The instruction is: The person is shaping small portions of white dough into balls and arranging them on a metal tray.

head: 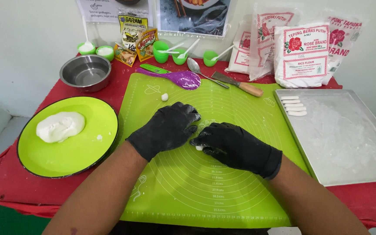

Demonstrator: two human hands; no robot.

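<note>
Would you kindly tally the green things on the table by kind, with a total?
Green rolling mat: 1
Green plate: 1
Small green cups along the wall: 5
Green-handled tool by the purple spoon: 1
Total: 8

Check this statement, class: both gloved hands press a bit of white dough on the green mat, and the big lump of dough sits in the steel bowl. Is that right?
Not quite. The head view shows the big lump of dough on the green plate; the steel bowl holds no dough. The left hand and right hand do press a bit of white dough on the green mat.
</note>
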